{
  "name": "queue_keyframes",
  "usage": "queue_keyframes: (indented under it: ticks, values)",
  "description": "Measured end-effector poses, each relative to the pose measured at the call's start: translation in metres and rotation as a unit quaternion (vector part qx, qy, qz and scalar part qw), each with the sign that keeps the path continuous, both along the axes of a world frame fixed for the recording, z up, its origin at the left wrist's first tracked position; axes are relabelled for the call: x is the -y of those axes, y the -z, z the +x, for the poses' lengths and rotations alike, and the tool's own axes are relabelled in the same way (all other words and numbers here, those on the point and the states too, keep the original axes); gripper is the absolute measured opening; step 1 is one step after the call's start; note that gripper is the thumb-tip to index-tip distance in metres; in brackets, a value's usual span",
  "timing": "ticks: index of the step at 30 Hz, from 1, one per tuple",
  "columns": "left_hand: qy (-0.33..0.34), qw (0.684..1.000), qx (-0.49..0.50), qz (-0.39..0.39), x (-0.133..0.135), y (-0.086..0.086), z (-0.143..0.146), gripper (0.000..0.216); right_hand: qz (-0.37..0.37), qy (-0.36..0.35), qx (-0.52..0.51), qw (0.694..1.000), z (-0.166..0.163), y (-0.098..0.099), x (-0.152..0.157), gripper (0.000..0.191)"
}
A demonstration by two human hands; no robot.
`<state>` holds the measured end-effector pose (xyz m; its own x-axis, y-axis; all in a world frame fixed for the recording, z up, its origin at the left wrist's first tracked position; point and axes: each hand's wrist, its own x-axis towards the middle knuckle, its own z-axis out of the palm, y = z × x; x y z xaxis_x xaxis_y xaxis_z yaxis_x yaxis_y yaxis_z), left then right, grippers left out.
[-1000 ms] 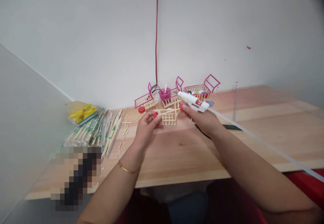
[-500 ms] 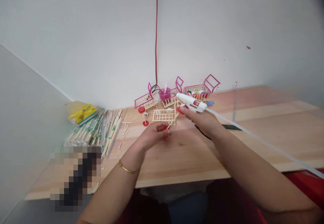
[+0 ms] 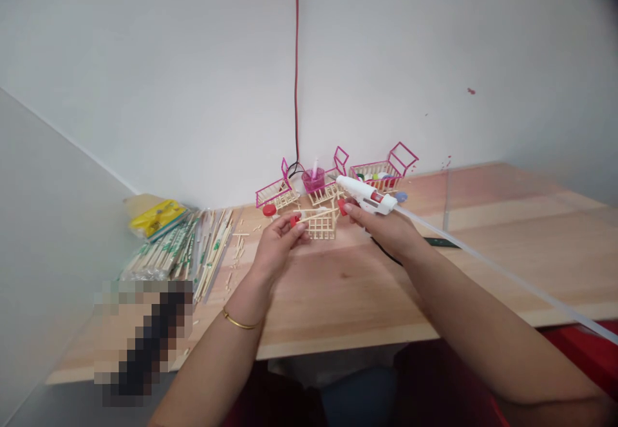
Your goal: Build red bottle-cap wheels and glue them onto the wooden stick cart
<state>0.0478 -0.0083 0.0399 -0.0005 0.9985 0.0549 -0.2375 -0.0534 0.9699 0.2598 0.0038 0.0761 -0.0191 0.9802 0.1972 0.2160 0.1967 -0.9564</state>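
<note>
My left hand (image 3: 279, 240) pinches a red bottle cap (image 3: 294, 221) with a thin wooden stick (image 3: 315, 216) reaching from it towards the right. Another red cap (image 3: 342, 207) is between the thumb and fingers of my right hand (image 3: 389, 230), near the stick's far end; I cannot tell whether they touch. That same hand also holds a white hot glue gun (image 3: 360, 190), its nozzle pointing up and left, a long glue stick (image 3: 483, 259) trailing from its back. Behind my hands lies a small wooden lattice frame (image 3: 322, 227).
Small stick-built carts with pink edges (image 3: 376, 176) stand along the wall by a pink cup (image 3: 314, 181). A red cap piece (image 3: 269, 210) is left of them. Bundled chopsticks (image 3: 168, 243) and a yellow packet (image 3: 157, 216) lie left, with cut stick bits (image 3: 237, 250) nearby.
My left hand has moved up and left with its red cap, and the stick has swung from a steep slant to nearly level. My right hand has barely moved, its cap now turned more edge-on.
</note>
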Motion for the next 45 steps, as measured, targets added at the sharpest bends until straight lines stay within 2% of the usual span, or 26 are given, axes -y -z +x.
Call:
queue_keyframes:
  ticks: [7,13,19,22,29,35,45]
  values:
    - [-0.078,0.993,-0.038,0.086,-0.003,0.002,-0.001,0.046,0.005,-0.070,-0.043,0.997,-0.001,0.000,0.000,0.033]
    - [-0.073,0.995,-0.012,0.073,-0.005,0.005,-0.003,0.047,0.028,-0.103,-0.061,0.992,-0.003,0.011,-0.005,0.032]
    - [-0.095,0.994,0.031,0.047,-0.007,0.004,-0.003,0.041,0.071,-0.030,0.071,0.995,-0.008,0.015,0.000,0.028]
    - [-0.093,0.994,0.046,0.037,-0.008,0.004,-0.003,0.039,0.091,-0.036,0.113,0.989,-0.008,0.012,0.004,0.026]
    - [-0.076,0.993,0.091,0.013,-0.009,0.005,-0.004,0.038,0.087,-0.069,0.106,0.988,-0.006,0.013,0.003,0.029]
    - [-0.090,0.993,0.058,0.043,-0.006,0.002,-0.002,0.038,0.090,-0.067,0.096,0.989,-0.007,0.015,0.003,0.029]
    - [-0.107,0.991,-0.007,0.082,-0.004,0.003,0.004,0.071,0.113,0.001,0.108,0.988,-0.006,0.010,0.006,0.028]
